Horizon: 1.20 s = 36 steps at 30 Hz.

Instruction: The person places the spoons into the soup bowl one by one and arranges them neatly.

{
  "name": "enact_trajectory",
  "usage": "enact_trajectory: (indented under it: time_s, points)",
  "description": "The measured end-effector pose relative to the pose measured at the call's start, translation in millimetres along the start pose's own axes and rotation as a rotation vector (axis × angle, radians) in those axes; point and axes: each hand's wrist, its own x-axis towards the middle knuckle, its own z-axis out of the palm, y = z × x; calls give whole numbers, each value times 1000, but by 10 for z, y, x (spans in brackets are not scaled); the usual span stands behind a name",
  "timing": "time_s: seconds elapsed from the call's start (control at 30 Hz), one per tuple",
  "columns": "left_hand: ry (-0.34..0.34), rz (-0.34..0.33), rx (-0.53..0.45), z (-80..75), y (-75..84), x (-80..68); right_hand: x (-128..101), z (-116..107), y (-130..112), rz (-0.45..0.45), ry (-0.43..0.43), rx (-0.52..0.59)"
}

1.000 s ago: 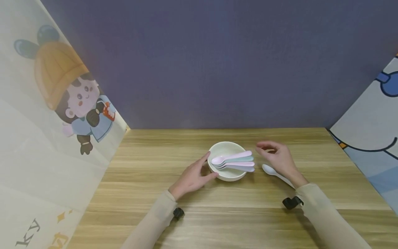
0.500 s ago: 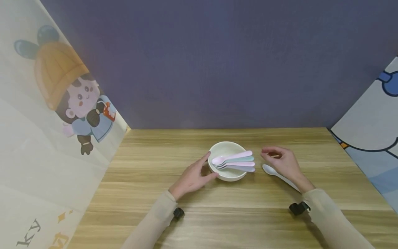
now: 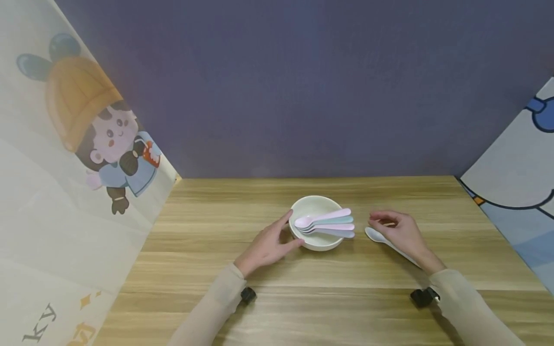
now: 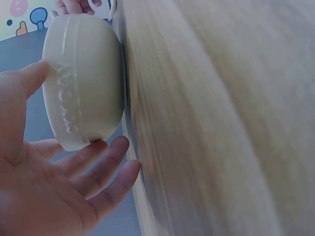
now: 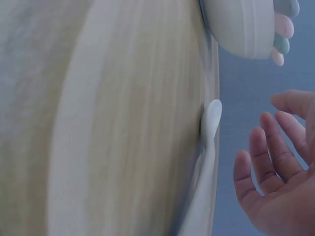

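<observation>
A cream bowl point(image 3: 310, 205) stands on the wooden table, holding several small spoons stacked together, their handles sticking out over its right rim. Pink point(image 3: 331, 216), teal point(image 3: 342, 220) and greyish lilac point(image 3: 339, 233) handles show. My left hand point(image 3: 266, 246) holds the bowl's left side between thumb and fingers; the left wrist view has the thumb at the rim of the bowl point(image 4: 93, 73). Over a loose white spoon point(image 3: 375, 235) right of the bowl is my right hand point(image 3: 400, 234), fingers loosely bent and gripping nothing. In the right wrist view a gap separates it from the spoon point(image 5: 209, 132).
A dark blue panel point(image 3: 277, 91) rises behind the table point(image 3: 207, 211). Printed cartoon sheets flank it at left point(image 3: 47, 192) and right point(image 3: 515, 173). Black wrist devices sit at the left point(image 3: 248, 295) and right point(image 3: 423, 297) cuffs.
My right hand has moved right and slightly toward me, away from the bowl and over the white spoon. The left hand, bowl and spoons stay in place.
</observation>
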Motion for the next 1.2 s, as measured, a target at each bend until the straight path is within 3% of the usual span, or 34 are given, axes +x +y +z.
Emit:
enact_trajectory:
  time_s: [0.5,1.2]
  points:
    - [1,9,2,-11,-5,5,-97,-32,137,-13,35,-45]
    - [-6,8,-6,-8,-9,-2,-238,-138,248,31,-45,-101]
